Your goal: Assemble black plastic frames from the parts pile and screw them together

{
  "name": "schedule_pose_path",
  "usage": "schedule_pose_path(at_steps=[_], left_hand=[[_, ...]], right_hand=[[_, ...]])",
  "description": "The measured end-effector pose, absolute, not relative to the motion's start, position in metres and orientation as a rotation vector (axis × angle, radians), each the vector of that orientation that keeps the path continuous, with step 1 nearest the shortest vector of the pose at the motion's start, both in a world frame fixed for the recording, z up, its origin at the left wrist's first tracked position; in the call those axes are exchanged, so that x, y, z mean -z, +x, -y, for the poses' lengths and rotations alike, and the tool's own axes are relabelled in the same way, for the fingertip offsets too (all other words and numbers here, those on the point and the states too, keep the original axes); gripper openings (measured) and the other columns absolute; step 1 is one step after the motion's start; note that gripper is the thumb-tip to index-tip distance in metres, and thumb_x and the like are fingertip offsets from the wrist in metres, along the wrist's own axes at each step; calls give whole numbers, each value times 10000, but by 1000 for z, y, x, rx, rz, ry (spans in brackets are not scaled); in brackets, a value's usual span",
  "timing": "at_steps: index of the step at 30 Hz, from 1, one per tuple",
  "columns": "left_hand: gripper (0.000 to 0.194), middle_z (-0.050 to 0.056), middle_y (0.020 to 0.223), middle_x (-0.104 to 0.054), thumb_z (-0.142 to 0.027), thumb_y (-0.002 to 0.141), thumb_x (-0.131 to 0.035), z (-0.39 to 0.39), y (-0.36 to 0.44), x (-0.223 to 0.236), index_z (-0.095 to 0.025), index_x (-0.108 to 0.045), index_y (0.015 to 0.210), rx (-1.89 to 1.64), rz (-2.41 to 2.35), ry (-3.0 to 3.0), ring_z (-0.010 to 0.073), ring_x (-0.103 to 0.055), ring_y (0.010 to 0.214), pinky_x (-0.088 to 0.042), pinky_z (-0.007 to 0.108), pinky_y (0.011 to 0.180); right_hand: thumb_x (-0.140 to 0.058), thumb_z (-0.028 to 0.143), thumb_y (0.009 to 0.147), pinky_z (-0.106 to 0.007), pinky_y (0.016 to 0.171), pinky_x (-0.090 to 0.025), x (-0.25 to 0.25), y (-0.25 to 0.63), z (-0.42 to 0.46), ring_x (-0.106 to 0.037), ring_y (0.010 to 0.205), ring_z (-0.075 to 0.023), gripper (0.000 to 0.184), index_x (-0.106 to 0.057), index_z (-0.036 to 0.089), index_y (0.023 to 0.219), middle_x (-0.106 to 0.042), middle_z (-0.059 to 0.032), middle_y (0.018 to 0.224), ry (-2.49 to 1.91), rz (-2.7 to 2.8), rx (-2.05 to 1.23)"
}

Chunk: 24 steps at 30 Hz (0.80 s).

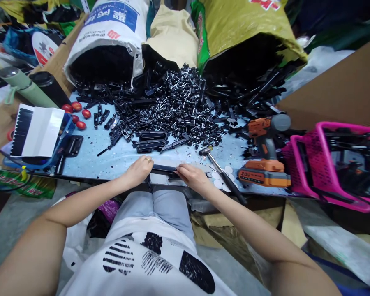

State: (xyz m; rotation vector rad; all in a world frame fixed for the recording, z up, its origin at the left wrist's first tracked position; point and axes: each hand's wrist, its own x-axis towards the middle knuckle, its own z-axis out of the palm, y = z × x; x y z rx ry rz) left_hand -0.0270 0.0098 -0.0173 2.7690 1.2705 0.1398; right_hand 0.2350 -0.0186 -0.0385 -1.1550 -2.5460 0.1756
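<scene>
Between my hands, at the front edge of the blue table (89,158), lies a flat black plastic strip (164,168). My left hand (141,169) is closed on its left end, and my right hand (189,174) pinches the right end. The fingertips cover both ends, so any small part there is hidden. Beyond the hands are several long black parts (151,142) in a small stack. Further back rises a heap of small black pieces with metal pins (185,107). A hammer (222,170) with a black handle rests just right of my right hand.
An orange cordless drill (265,152) stands at the right, beside pink baskets (323,164) of black parts. Open sacks (111,45) line the back. On the left are red fruits (81,125), a green bottle (27,88) and a blue bin (57,150) with a white card.
</scene>
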Motion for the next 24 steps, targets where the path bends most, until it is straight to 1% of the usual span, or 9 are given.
schedule_pose_path(at_steps=[2, 4, 6, 8, 10, 13, 17, 20, 24], left_hand=[[204, 107, 879, -551, -77, 885, -396, -6, -29, 25, -117, -592, 926, -255, -1281, 2732, 224, -524, 893, -466, 351, 804], [195, 104, 926, -569, -170, 909, -431, 1, -30, 31, -127, -564, 1045, -390, -1348, 2641, 221, -544, 915, -471, 348, 818], [312, 112, 969, -591, -305, 906, -482, 10, -32, 34, -122, -510, 1157, -451, -1539, 2484, 223, -574, 918, -478, 341, 809], [439, 123, 926, -625, -453, 878, -499, 23, -30, 34, -110, -521, 1150, -325, -1789, 2285, 245, -614, 868, -487, 348, 767], [460, 121, 826, -656, -532, 861, -471, 36, -24, 30, -120, -602, 1019, -57, -1894, 2134, 270, -644, 797, -488, 361, 724], [423, 129, 815, -688, -488, 880, -429, 48, -5, 29, -142, -672, 881, 187, -1856, 2028, 275, -665, 793, -485, 356, 724], [396, 156, 884, -699, -365, 903, -389, 47, 23, 35, -115, -695, 928, 144, -1968, 1886, 247, -671, 840, -476, 318, 754], [423, 165, 878, -700, -405, 890, -404, 45, 27, 39, -116, -712, 914, 96, -1995, 1871, 262, -669, 851, -474, 328, 759], [436, 154, 853, -704, -434, 886, -399, 47, 12, 41, -139, -720, 910, 60, -2009, 1916, 264, -670, 842, -471, 328, 747]], right_hand=[[-405, 306, 948, -272, 726, -461, 38, 237, 21, -592, 841, -163, 252, -609, 161, 968, -640, -101, 934, -1143, 2482, -195], [-432, 337, 936, -310, 775, -471, 37, 233, 21, -595, 901, -184, 267, -609, 165, 1037, -641, -113, 1018, -1132, 2450, -174], [-445, 363, 927, -349, 820, -468, 36, 219, 19, -584, 967, -208, 314, -592, 168, 1125, -623, -122, 1107, -1106, 2434, -155], [-440, 402, 923, -377, 877, -455, 38, 197, 14, -554, 1051, -227, 399, -545, 166, 1228, -575, -134, 1213, -1030, 2449, -198], [-406, 426, 931, -379, 919, -446, 44, 174, 7, -528, 1100, -224, 460, -489, 170, 1304, -533, -133, 1274, -952, 2474, -306], [-345, 406, 953, -358, 936, -447, 55, 152, 1, -521, 1094, -200, 463, -453, 186, 1346, -546, -114, 1248, -926, 2455, -473], [-315, 385, 962, -369, 944, -436, 65, 149, -1, -509, 1060, -199, 452, -454, 208, 1354, -558, -98, 1199, -966, 2421, -559], [-279, 380, 970, -362, 934, -435, 66, 150, 1, -505, 1040, -195, 466, -433, 208, 1374, -559, -103, 1142, -1023, 2395, -585], [-306, 406, 958, -370, 918, -431, 65, 147, 4, -493, 1021, -204, 463, -453, 237, 1364, -535, -106, 1116, -1091, 2418, -556]])
